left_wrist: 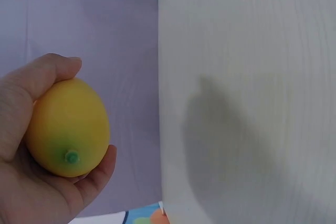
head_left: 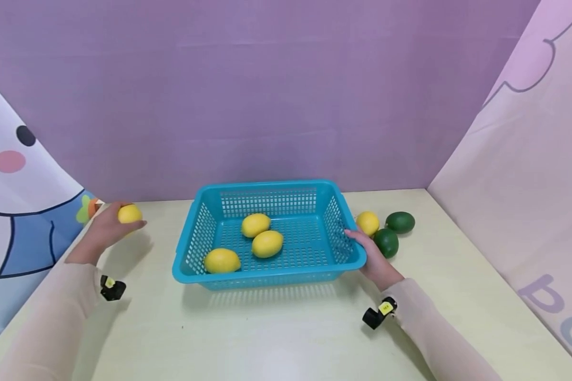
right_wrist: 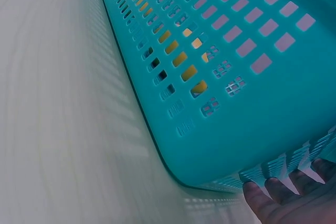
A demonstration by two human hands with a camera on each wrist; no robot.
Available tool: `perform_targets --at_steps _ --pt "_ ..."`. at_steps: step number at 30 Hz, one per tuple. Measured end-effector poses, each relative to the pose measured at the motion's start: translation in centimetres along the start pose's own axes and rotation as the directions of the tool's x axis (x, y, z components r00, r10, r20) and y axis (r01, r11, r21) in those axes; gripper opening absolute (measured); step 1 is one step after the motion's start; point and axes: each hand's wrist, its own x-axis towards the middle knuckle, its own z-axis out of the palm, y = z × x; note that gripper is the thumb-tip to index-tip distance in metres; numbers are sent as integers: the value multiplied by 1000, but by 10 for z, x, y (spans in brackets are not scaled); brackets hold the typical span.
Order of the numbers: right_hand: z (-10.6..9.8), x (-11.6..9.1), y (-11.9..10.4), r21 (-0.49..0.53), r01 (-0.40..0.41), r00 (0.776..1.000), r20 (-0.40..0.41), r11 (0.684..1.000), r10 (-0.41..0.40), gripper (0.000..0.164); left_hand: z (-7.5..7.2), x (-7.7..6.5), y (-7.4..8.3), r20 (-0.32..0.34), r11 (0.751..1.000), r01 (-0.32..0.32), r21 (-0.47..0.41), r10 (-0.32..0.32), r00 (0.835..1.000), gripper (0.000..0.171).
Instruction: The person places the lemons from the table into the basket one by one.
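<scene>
Lemon [head_left: 130, 213]: held up off the table [head_left: 267, 338] in my left hand [head_left: 107, 226]; the wrist view shows its green tip [left_wrist: 72, 156] facing out from my palm.
Left fingers: curled round that lemon, bearing on it from two opposite sides; grasp confirmed in both views. A shadow [left_wrist: 220, 140] falls on the table near them.
Blue basket [head_left: 276, 272]: to the right of my left fingers, well apart from them; its right end is in contact with my right hand [head_left: 374, 260].
Right fingers: gripping the basket at that end; one digit shows over the rim, and the wrist view shows fingertips against the outer wall with its rows of holes.
Basket contents: three yellow fruits, all to the left of my right fingers. The far fruit [head_left: 256, 225] and middle fruit [head_left: 267, 244] lie close together; the near fruit [head_left: 222, 261] lies apart, by the front left corner.
Loose fruit: on the table just beyond and to the right of my right fingers, one yellow ball [head_left: 368, 223] and two dark green ones, the nearer green fruit [head_left: 386, 243] and the farther green fruit [head_left: 400, 223].
Backdrop: purple cloth [head_left: 286, 95] behind the table, beyond the fingers of both hands.
</scene>
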Motion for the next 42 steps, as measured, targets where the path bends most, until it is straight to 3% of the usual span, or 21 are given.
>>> perform_targets --at_steps 7,12,24,35,42 --pt "-1 0 1 -1 -4 1000 5 1000 4 63 2 0 21 32 999 2 -45 -1 999 68" --pt "-1 0 0 -9 -4 1000 1 1000 4 64 2 1 43 17 998 -20 -60 21 1000 67" --pt "-2 0 2 4 9 1000 8 1000 -10 64 4 -9 102 25 984 -141 -109 145 989 63" --pt "-1 0 2 2 -13 1000 -7 1000 13 64 -1 -20 141 38 971 -199 -133 205 978 63" --pt "0 -1 1 9 -15 1000 -4 1000 15 64 -2 -26 161 6 948 -288 -137 292 956 59"
